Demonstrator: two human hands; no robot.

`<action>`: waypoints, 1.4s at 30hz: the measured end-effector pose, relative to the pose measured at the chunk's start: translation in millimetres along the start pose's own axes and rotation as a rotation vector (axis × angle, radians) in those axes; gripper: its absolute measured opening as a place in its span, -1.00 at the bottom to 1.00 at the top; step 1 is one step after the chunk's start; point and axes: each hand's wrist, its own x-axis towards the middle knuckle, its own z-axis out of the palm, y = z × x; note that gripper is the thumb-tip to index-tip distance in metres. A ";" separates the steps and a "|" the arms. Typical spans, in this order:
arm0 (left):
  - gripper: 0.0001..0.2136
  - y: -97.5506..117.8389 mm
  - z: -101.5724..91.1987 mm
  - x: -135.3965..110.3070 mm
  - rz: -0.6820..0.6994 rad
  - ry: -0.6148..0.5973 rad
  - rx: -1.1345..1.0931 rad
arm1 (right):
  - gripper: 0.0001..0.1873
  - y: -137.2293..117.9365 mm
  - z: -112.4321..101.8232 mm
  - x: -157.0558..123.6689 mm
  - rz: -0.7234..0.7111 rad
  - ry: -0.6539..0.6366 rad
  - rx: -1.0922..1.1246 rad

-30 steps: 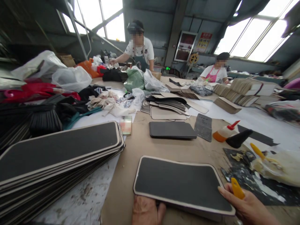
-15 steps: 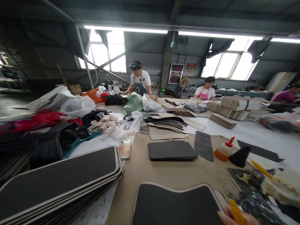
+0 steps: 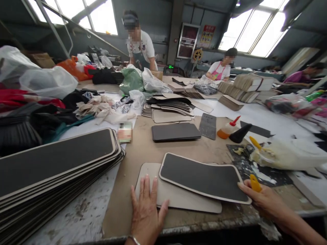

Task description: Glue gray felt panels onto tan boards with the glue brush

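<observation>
My left hand (image 3: 146, 207) lies flat with fingers spread on a plain tan board panel (image 3: 176, 195) near the table's front edge. On top of that panel, shifted right, rests a black-faced panel with a tan rim (image 3: 204, 178). My right hand (image 3: 263, 200) grips the right end of the black-faced panel and also holds a small yellow tool (image 3: 254, 183).
A tall stack of long black-faced panels (image 3: 56, 166) fills the left. Ahead lie a dark panel stack (image 3: 175, 132), a glue bottle with red tip (image 3: 227, 128), a black cone (image 3: 240, 133) and a glue-smeared sheet (image 3: 255, 163). Two people work at the far side; a third at far right.
The view dropped back down to the table. The black-faced panel now lies shifted right off the tan panel beneath it, and my left hand has come forward to press flat on the tan panel.
</observation>
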 end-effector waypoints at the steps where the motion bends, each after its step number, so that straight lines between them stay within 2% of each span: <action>1: -0.49 -1.1 -0.3 0.2 -0.012 0.011 -0.038 | -0.48 1.9 2.8 1.8 -0.005 -0.036 0.011; 4: -0.56 -4.5 -7.9 9.6 -0.119 0.030 -0.226 | -0.49 4.3 11.2 5.4 -0.023 -0.100 0.032; 8: -0.56 -10.9 -26.2 40.3 -0.311 0.022 -0.509 | -0.51 -0.5 20.5 4.6 -0.078 -0.133 0.041; 13: -0.52 -22.8 -35.2 70.6 -0.673 -0.234 -0.865 | -0.54 -13.1 31.4 -1.0 -0.090 -0.186 0.112; 18: -0.61 -33.0 -33.1 75.4 -0.750 -0.437 -1.103 | -0.58 -15.9 38.6 1.3 0.017 -0.277 0.111; 23: -0.64 -39.8 -33.4 70.6 -0.964 -0.565 -1.295 | -0.66 -16.4 42.5 8.3 0.046 -0.285 0.063; 28: -0.67 -38.9 -34.9 68.5 -1.006 -0.552 -1.305 | -0.70 -26.7 42.8 7.8 0.106 -0.255 -0.040; 33: -0.69 -38.8 -36.1 68.8 -0.988 -0.556 -1.267 | -0.69 -32.0 42.6 7.6 0.113 -0.261 -0.089; 37: -0.64 -36.3 -37.3 70.6 -0.994 -0.537 -1.281 | -0.69 -27.2 44.2 11.0 0.102 -0.275 -0.088; 42: -0.59 -28.5 -47.5 73.4 -1.023 -0.507 -1.314 | -0.70 -15.9 45.1 15.6 0.082 -0.305 -0.025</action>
